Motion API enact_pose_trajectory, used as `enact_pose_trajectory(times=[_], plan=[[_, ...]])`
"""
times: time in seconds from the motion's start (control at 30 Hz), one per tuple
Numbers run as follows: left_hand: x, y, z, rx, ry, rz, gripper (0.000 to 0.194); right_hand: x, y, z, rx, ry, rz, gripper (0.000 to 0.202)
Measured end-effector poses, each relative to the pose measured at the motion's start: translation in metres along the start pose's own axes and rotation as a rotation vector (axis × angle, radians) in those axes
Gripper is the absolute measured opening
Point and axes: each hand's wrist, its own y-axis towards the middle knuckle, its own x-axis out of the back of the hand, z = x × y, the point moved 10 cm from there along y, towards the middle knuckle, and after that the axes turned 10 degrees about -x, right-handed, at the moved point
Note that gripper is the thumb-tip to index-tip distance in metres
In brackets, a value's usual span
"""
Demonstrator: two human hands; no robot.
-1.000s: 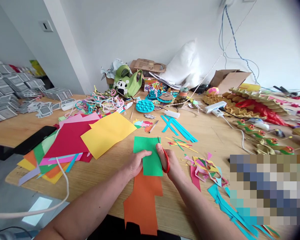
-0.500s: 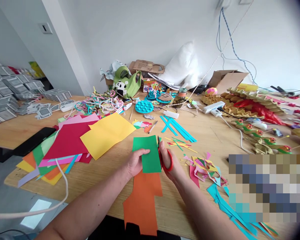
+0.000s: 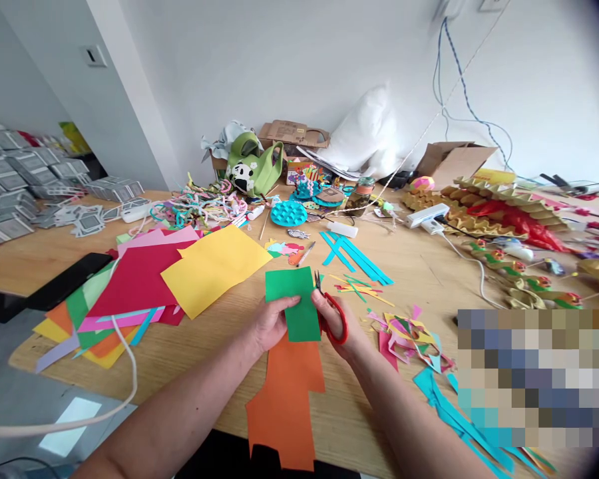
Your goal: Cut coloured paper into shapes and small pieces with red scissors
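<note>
My left hand (image 3: 273,320) pinches a green sheet of paper (image 3: 302,313) by its left side, thumb on top and the other fingers hidden beneath. Red-handled scissors (image 3: 336,326) are in my right hand (image 3: 340,322), blades pointing away from me at the green sheet's right edge. The right thumb lies close to that edge; whether it touches the paper I cannot tell. Below the green sheet, orange paper (image 3: 284,412) lies at the table's near edge, its top end covered by the green.
Coloured sheets, with yellow paper (image 3: 217,269) on top, are piled left. Blue strips (image 3: 362,259) and a pen (image 3: 305,253) lie ahead. Paper scraps (image 3: 412,336) are at right. A white cable (image 3: 130,359) hangs over the left table edge.
The green sheet has tilted a little, its lower end swinging slightly right. The scissors' blades have come slightly away from its right edge. Both hands keep their hold.
</note>
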Motion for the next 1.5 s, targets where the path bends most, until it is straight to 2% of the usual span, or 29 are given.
enact_pose_trajectory(times=[0.13,0.23,0.37,0.53,0.6,0.73,0.87,0.97,1.03,1.13,1.23,1.3,1.37,1.43,1.5], plan=[[0.001,0.001,-0.002,-0.012,0.015,-0.016,0.036,-0.003,0.002,-0.004,-0.087,0.186,0.039,0.037],[-0.003,-0.001,-0.003,0.000,0.017,0.000,0.038,-0.005,0.003,-0.005,-0.106,0.189,0.049,0.030],[-0.008,-0.001,-0.007,-0.019,-0.001,0.037,0.044,-0.001,0.003,0.000,-0.073,0.170,0.020,0.031],[0.007,0.005,-0.002,0.041,-0.025,-0.051,0.061,0.002,0.001,0.026,-0.023,0.148,0.007,0.026],[0.015,0.008,-0.004,0.020,-0.035,-0.104,0.057,0.003,0.004,0.043,0.011,0.066,-0.021,0.024],[0.022,0.010,-0.004,0.004,-0.016,-0.145,0.040,-0.016,0.029,0.075,0.062,-0.041,-0.006,0.027],[0.021,0.008,0.000,0.059,0.053,-0.132,0.044,-0.053,0.071,0.091,0.115,-0.120,0.026,0.037],[0.022,0.008,0.000,0.057,0.082,-0.137,0.044,-0.072,0.097,0.089,0.047,-0.328,0.090,0.045],[0.021,0.008,-0.002,0.041,0.095,-0.125,0.042,-0.055,0.104,0.096,0.051,-0.456,-0.003,0.045],[0.019,0.009,-0.005,0.013,0.127,-0.096,0.041,0.000,0.096,0.111,0.121,-0.478,-0.195,0.046],[0.017,0.008,-0.006,0.013,0.155,-0.075,0.039,0.048,0.077,0.105,0.133,-0.496,-0.243,0.039],[0.014,0.006,-0.005,0.021,0.168,-0.044,0.038,0.069,0.063,0.090,0.110,-0.512,-0.250,0.032],[0.010,0.005,-0.002,0.028,0.195,-0.007,0.038,0.072,0.052,0.065,0.020,-0.441,-0.155,0.032],[0.008,0.004,0.000,0.032,0.239,0.022,0.039,0.065,0.042,0.049,-0.018,-0.408,-0.070,0.029],[0.006,0.004,0.002,0.029,0.283,0.045,0.041,0.059,0.033,0.042,-0.031,-0.409,-0.064,0.025]])
